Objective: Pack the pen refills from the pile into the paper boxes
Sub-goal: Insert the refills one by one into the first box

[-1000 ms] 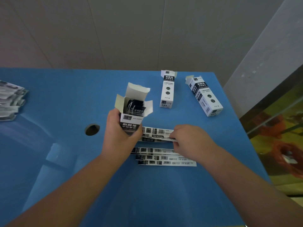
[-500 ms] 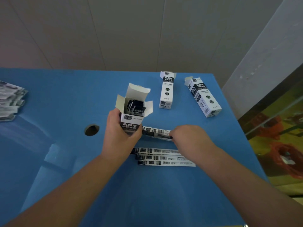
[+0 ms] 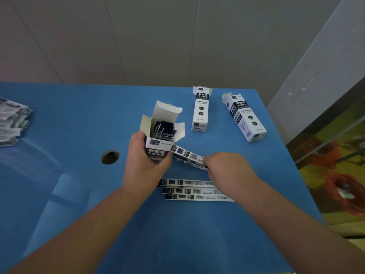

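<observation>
Refills [image 3: 188,157] pinched in right hand [image 3: 227,169], now lifted and angled toward open box [image 3: 161,131]; flatter half a second back. Box gripped upright in left hand [image 3: 145,163], already part-filled. Insertion likely next. Remaining refills [image 3: 195,189] flat on table [image 3: 79,119].

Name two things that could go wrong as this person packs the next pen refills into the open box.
1. The open box already holds refills and its side flaps stick out; the refills pinched in the right hand could catch a flap or jam against those inside.
2. The left hand holds the box upright off the blue table; a loose grip might tip it and spill.
</observation>
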### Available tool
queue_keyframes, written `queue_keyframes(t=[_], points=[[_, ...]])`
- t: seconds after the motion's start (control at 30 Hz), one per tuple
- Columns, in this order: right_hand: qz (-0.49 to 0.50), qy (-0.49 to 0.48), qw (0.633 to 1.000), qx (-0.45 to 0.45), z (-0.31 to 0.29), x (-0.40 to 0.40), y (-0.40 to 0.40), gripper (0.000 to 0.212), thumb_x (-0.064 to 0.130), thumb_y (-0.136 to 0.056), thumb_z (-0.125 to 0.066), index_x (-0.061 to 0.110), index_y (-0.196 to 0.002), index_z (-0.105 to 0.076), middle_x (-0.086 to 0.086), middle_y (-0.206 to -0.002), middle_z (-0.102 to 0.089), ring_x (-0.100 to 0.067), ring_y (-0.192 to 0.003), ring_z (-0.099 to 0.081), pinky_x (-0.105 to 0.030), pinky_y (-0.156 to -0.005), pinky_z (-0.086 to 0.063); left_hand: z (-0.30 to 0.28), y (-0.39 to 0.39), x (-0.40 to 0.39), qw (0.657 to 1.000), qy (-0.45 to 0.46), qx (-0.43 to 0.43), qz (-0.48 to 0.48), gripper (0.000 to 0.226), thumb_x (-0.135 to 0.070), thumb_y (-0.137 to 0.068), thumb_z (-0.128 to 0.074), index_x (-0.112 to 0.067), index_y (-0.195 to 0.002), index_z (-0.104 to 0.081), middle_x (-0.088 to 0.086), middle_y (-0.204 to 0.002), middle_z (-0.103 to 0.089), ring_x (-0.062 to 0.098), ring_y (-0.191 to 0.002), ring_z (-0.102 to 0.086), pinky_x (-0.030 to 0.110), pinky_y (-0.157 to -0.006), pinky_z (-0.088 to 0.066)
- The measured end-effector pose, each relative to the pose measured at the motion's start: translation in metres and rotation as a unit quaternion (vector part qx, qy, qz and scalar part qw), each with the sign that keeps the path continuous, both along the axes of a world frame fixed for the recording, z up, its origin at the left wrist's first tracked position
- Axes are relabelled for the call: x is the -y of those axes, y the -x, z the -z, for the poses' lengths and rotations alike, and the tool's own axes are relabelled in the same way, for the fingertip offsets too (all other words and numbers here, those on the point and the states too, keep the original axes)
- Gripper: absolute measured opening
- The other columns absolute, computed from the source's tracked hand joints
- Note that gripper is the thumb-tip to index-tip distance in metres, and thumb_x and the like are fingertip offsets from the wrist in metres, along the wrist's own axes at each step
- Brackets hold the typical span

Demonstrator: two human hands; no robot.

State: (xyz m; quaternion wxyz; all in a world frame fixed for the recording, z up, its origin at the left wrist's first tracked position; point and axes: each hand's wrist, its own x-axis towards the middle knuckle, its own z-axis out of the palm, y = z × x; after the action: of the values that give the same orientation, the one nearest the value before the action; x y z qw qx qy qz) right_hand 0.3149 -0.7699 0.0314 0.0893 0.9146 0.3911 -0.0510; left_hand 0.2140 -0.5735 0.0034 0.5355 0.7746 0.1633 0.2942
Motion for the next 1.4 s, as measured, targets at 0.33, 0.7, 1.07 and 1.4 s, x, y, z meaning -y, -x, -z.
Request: queue_keyframes(t=[0.33, 0.7, 1.07, 1.4], points=[[0.025, -0.057, 0.997, -0.034, -0.007, 0.005, -0.001, 0.003, 0.021, -0.092, -0.061, 0.023, -0.092, -0.058, 0.004, -0.088, -0.059, -0.024, -0.077, -0.06, -0.032, -0.058, -0.04, 0.0, 0.001, 0.0, 1.0, -0.004, -0.005, -0.003, 0.042, -0.047, -0.069, -0.074, -0.063, -0.095, -0.045, 0.005, -0.105, -0.06, 0.01, -0.086, -0.065, 0.013, -0.067, -0.05], [0.106, -0.107, 0.978, -0.145, -0.021, 0.009, -0.016, 0.015, 0.039, -0.083, -0.074, 0.033, -0.096, -0.071, 0.012, -0.09, -0.07, -0.016, -0.088, -0.065, -0.032, -0.076, -0.053, 0.003, 0.001, -0.002, 1.0, 0.008, -0.004, -0.001, 0.044, -0.044, -0.069, -0.075, -0.06, -0.099, -0.047, 0.004, -0.109, -0.063, 0.013, -0.092, -0.068, 0.017, -0.073, -0.054], [0.262, -0.351, 0.832, -0.341, -0.036, 0.02, -0.028, 0.02, 0.032, -0.078, -0.085, 0.018, -0.08, -0.071, 0.003, -0.074, -0.077, -0.015, -0.064, -0.073, -0.028, -0.065, -0.061, 0.005, 0.0, -0.003, 1.0, -0.002, -0.007, 0.001, 0.045, -0.045, -0.069, -0.075, -0.063, -0.098, -0.046, 0.002, -0.108, -0.062, 0.012, -0.092, -0.067, 0.017, -0.07, -0.054], [0.243, -0.466, 0.733, -0.432, -0.043, 0.015, -0.019, 0.011, 0.032, -0.082, -0.081, 0.022, -0.085, -0.078, -0.003, -0.088, -0.079, -0.025, -0.079, -0.077, -0.044, -0.087, -0.06, 0.008, -0.002, -0.005, 1.0, -0.007, -0.008, 0.001, 0.046, -0.045, -0.069, -0.075, -0.061, -0.099, -0.046, 0.001, -0.106, -0.063, 0.014, -0.092, -0.067, 0.02, -0.071, -0.054]])
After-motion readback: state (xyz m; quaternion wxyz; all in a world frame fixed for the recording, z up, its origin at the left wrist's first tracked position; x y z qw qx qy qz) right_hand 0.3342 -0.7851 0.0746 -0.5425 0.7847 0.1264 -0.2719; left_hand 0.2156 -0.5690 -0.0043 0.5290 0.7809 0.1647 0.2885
